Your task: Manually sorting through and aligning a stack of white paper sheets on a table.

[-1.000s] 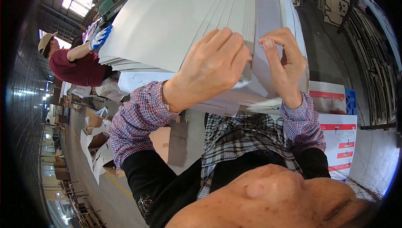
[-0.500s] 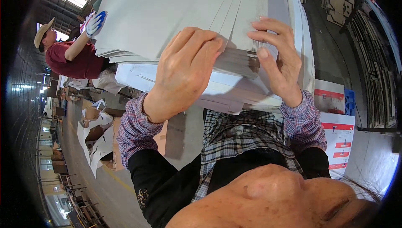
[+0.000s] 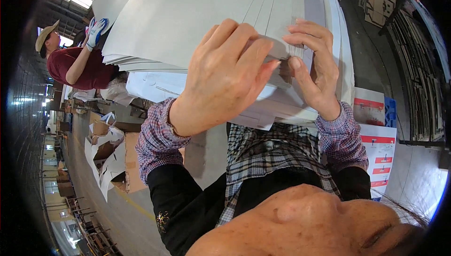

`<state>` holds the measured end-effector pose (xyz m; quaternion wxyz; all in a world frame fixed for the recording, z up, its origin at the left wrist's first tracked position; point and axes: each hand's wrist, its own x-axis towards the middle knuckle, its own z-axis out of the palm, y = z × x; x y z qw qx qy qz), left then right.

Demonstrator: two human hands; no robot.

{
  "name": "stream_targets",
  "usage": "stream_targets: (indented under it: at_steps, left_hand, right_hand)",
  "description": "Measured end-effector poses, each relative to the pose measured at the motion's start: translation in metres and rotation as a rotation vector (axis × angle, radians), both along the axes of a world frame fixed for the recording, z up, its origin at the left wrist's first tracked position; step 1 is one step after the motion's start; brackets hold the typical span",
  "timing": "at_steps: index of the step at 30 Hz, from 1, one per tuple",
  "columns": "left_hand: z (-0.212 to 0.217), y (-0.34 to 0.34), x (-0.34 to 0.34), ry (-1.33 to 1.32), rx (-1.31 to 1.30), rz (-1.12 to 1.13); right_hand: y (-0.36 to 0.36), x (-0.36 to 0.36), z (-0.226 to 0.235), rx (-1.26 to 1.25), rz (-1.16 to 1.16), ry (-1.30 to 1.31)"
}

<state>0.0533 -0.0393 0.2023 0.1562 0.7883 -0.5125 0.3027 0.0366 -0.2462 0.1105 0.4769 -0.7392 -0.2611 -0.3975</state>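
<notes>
Left hand loosening at the fanned edge of a stack of pale sheets

Seen from above, a person is leaning over a large stack of sheets (image 3: 188,25), which is lying directly in front of the body, its near right corner between the two hands. Several upper sheets are spreading like a fan, their edges showing as thin lines running away from the viewer.

The left hand (image 3: 223,75) is changing most. Half a second ago its thumb and fingers were closing together at a sheet's corner; now they are standing apart, with a gap between thumb and forefinger, and no sheet is visibly being pinched. The right hand (image 3: 317,56) is keeping nearly the same place, curving around the corner with its fingertips over the layered edges and its thumb at the near side. Whether it is gripping the sheets or only resting against them, I cannot tell.

For the handling, this probably means the right hand is steadying the corner while the left is becoming free to shift its hold.

At the far left, a co-worker in a dark red shirt (image 3: 77,68) is also changing position: a white-and-blue glove (image 3: 96,34) is reaching beside a separate pale sheet (image 3: 117,2), which is now showing beyond the stack's left edge. Red-and-white printed boards (image 3: 378,138) are standing at the person's right.
</notes>
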Motion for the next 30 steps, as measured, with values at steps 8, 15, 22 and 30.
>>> stream_targets:
  at_steps: [8,15,22,30]
  left_hand:
    - [0.004,-0.002,0.007,-0.051,0.054,0.008]
    - [0.005,-0.013,0.001,-0.301,0.143,0.152]
    - [-0.007,-0.028,0.01,-0.288,0.047,0.158]
    - [-0.005,-0.01,0.003,-0.26,0.098,0.14]
  right_hand:
    - [0.003,0.001,0.001,0.0,-0.04,-0.084]
    - [0.006,0.003,0.001,-0.029,-0.046,-0.141]
    - [0.009,0.008,0.003,-0.13,-0.103,-0.192]
    - [0.005,0.007,0.005,-0.175,-0.118,-0.209]
